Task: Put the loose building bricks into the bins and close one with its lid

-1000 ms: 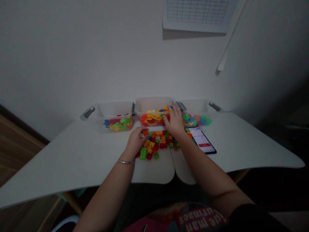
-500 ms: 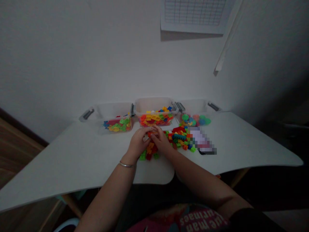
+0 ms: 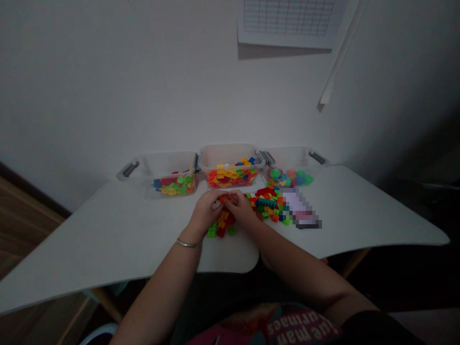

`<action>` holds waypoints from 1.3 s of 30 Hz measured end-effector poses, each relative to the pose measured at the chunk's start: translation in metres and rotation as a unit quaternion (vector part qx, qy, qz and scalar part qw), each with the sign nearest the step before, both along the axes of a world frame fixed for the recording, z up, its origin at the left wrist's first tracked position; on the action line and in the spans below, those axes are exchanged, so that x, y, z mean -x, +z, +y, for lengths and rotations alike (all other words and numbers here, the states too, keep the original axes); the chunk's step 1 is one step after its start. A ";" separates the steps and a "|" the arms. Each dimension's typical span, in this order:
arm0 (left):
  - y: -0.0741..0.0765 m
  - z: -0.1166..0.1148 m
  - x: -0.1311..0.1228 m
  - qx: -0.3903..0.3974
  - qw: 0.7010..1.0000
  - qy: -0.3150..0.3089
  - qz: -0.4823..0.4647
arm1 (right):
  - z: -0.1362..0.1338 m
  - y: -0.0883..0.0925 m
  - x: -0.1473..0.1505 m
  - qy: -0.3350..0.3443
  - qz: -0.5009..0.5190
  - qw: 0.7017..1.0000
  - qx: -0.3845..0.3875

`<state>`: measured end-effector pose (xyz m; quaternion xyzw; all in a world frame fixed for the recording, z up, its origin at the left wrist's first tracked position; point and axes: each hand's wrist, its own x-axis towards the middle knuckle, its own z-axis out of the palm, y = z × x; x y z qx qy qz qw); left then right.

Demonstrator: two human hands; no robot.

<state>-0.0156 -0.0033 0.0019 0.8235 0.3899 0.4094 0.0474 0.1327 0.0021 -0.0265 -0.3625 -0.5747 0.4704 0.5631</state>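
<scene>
The left hand (image 3: 205,211) and the right hand (image 3: 242,208) meet at the middle of the tabletop (image 3: 118,235), fingertips facing each other. The fingers (image 3: 215,197) of both hands are curled in and closed on one small red brick (image 3: 224,197), gripped between them from either side. A thin bangle (image 3: 187,244) sits on the left wrist.

The red brick is mostly covered by the fingertips, and only a short red-orange strip of it shows. It is held just above the loose bricks (image 3: 220,229) lying under the hands. Its visible long axis runs left to right, from one hand to the other. Which way its studs face cannot be told.

A larger heap of mixed bricks (image 3: 268,203) lies just to the right of the right hand. It touches a blurred flat object (image 3: 302,213) farther right. Three clear bins stand in a row against the wall beyond the hands:
- The left bin (image 3: 161,163) holds coloured pieces.
- The middle bin (image 3: 230,154) holds coloured pieces and stands directly behind the held brick.
- The right bin (image 3: 293,155) holds coloured pieces.
</scene>
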 end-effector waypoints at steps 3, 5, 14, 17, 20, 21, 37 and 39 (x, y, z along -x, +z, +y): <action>0.002 -0.002 0.000 0.017 1.000 0.011 -0.008 | 0.002 0.000 -0.001 0.001 0.004 1.000 -0.001; 0.004 -0.003 -0.001 0.016 1.000 0.015 -0.016 | 0.003 0.001 -0.002 -0.001 0.005 1.000 -0.002; 0.002 0.000 0.002 -0.020 0.999 0.026 -0.030 | 0.008 0.023 -0.022 -0.087 -0.009 0.995 -0.057; -0.001 0.003 0.005 -0.009 0.998 0.051 -0.028 | 0.012 0.044 -0.039 -0.169 -0.059 0.977 -0.119; -0.004 0.005 0.006 0.017 0.998 0.065 -0.022 | 0.017 0.066 -0.056 -0.224 -0.148 0.938 -0.219; -0.005 0.005 0.006 0.023 0.997 0.065 -0.018 | 0.019 0.072 -0.061 -0.237 -0.187 0.922 -0.244; -0.019 0.009 0.009 0.069 0.995 0.035 0.061 | 0.053 0.089 -0.072 -0.239 -0.560 0.760 -0.226; -0.019 0.009 0.009 0.072 0.995 0.032 0.069 | 0.052 0.085 -0.071 -0.241 -0.558 0.756 -0.243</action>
